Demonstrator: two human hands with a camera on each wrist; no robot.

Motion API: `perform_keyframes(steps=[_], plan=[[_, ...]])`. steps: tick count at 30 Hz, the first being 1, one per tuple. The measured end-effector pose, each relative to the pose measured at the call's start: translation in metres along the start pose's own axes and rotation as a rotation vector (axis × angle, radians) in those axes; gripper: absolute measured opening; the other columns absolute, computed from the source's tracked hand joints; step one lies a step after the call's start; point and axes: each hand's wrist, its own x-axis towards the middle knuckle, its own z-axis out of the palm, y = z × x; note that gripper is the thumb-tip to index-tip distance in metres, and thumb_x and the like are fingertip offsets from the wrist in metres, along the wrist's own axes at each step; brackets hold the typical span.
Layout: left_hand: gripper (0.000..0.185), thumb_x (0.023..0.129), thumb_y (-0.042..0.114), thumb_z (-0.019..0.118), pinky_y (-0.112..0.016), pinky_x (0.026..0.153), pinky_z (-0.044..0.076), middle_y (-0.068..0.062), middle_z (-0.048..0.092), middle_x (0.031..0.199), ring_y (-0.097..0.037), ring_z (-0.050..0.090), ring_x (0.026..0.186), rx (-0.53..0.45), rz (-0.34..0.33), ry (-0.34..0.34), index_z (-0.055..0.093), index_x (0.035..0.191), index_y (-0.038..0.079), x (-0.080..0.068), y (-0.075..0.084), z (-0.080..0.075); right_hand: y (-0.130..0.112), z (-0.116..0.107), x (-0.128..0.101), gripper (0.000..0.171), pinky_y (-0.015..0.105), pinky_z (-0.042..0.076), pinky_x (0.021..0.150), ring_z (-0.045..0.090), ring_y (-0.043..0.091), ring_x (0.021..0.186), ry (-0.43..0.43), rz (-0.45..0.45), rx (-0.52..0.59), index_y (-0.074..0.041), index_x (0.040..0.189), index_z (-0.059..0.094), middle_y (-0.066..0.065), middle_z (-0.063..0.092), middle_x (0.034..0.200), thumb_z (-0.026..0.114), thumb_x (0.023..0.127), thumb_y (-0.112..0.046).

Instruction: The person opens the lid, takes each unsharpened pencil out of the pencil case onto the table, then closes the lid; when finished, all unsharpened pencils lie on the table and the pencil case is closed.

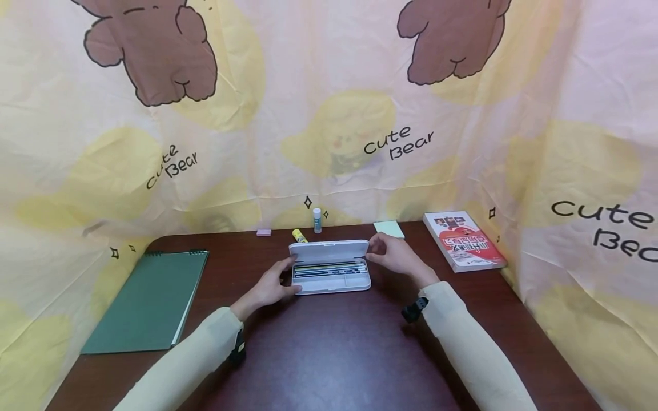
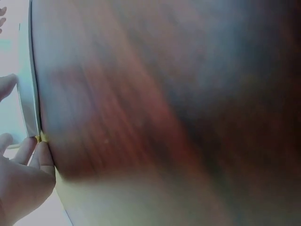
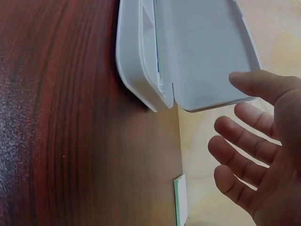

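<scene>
Looks like a study desk / homework corner, prob. at home. Dark wood table (image 1: 334,354) under both hands, walled in on 3 sides by a yellow cartoon-bear cloth (image 1: 329,114) reading "Cute Bear". School stuff all around: white pencil case (image 1: 330,267) w/ pencils between the hands, green notebook (image 1: 149,302) left of left hand, book (image 1: 464,241) right of right hand, glue stick (image 1: 317,220), eraser (image 1: 264,232) & sticky notes (image 1: 389,229) just beyond.
</scene>
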Motion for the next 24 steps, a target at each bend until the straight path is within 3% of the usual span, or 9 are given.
perform_keyframes(steps=[6, 14, 24], plan=[[0.088, 0.084, 0.031, 0.081, -0.053, 0.111, 0.041, -0.012, 0.047, 0.149, -0.029, 0.046, 0.135, -0.01, -0.031, -0.016, 0.031, 0.157, 0.025, 0.002, 0.0, -0.002, 0.001, 0.006, 0.001, 0.013, 0.035, 0.052, 0.08, 0.06, 0.017, 0.086, -0.034, -0.023, 0.005, -0.02, 0.098, 0.069, -0.003, 0.07, 0.094, 0.075, 0.09, -0.029], [0.092, 0.083, 0.034, 0.081, -0.056, 0.111, 0.04, -0.011, 0.048, 0.151, -0.03, 0.046, 0.137, -0.035, -0.021, -0.042, 0.028, 0.158, 0.027, 0.006, -0.004, -0.003, -0.004, 0.022, 0.003, 0.021, 0.04, 0.054, 0.088, 0.063, 0.017, 0.091, -0.118, -0.107, -0.093, -0.01, 0.109, 0.075, 0.002, 0.074, 0.103, 0.073, 0.09, -0.021], [0.097, 0.082, 0.032, 0.083, -0.054, 0.116, 0.032, -0.012, 0.052, 0.146, -0.03, 0.047, 0.134, -0.006, 0.013, -0.053, 0.026, 0.159, 0.02, 0.01, -0.004, -0.006, -0.007, 0.039, 0.009, 0.022, 0.043, 0.053, 0.093, 0.064, 0.022, 0.097, -0.138, -0.141, -0.127, -0.01, 0.111, 0.076, 0.005, 0.074, 0.109, 0.073, 0.089, -0.016]])
